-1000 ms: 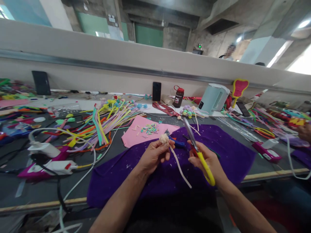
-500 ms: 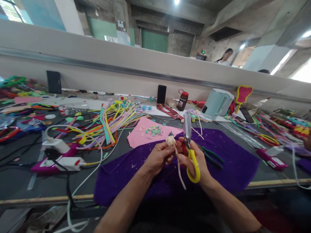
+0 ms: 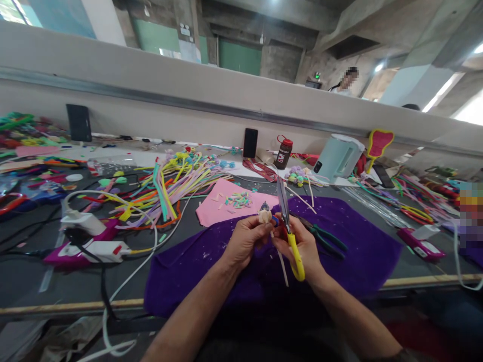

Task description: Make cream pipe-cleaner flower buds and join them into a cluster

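Observation:
Between its thumb and fingers, my left hand [image 3: 245, 240] pinches a small cream fuzzy piece [image 3: 264, 216] with a dark tip on top. A pale pipe cleaner stem [image 3: 284, 269] hangs down from between the hands. My right hand [image 3: 302, 246] is closed around scissors [image 3: 292, 241] with yellow handles, their blades pointing up and away. Its fingertips meet those of my left hand near the cream piece, where a bit of blue shows. Dark green-handled pliers [image 3: 328, 241] lie on the purple cloth [image 3: 181, 281] beside my right hand.
A pink sheet [image 3: 211, 208] holds many small cut bits. Bundles of coloured pipe cleaners [image 3: 177, 191] lie at left. Behind stand a phone [image 3: 250, 143], a bottle [image 3: 284, 153] and a kettle [image 3: 339, 158]. Power strips [image 3: 90, 246] with cables lie left. Beyond the partition is a person [image 3: 343, 83].
The cream piece has turned in my fingers, and its dark tip shows more. The scissors have swung round slightly, with their handles seen more edge-on. The view has shifted a little.

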